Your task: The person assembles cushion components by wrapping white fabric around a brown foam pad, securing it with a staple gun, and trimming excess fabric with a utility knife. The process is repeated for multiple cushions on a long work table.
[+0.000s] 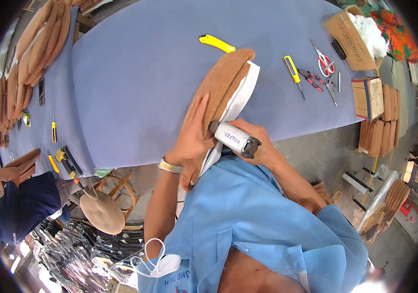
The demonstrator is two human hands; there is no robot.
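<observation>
A long brown padded cushion (219, 80) stands tilted against my body at the near edge of the blue-covered table, its top end over the tabletop. White backing (240, 95) runs along its right side. My left hand (195, 132) holds the cushion, fingers stretched along its brown face, a gold bangle at the wrist. Closed round a silver staple gun (233, 138) with black ends is my right hand (260, 139). The tool lies across the cushion's lower part, by the white side; its tip is hidden.
A yellow cutter (217, 43) lies beyond the cushion. To the right are a yellow screwdriver (292, 70), pliers (310, 78), red-handled scissors (323, 62) and a carton (349, 41) of white stuffing. Brown pads (43, 41) pile up at the left. Another person (28, 200) works at lower left, near a second staple gun (67, 160).
</observation>
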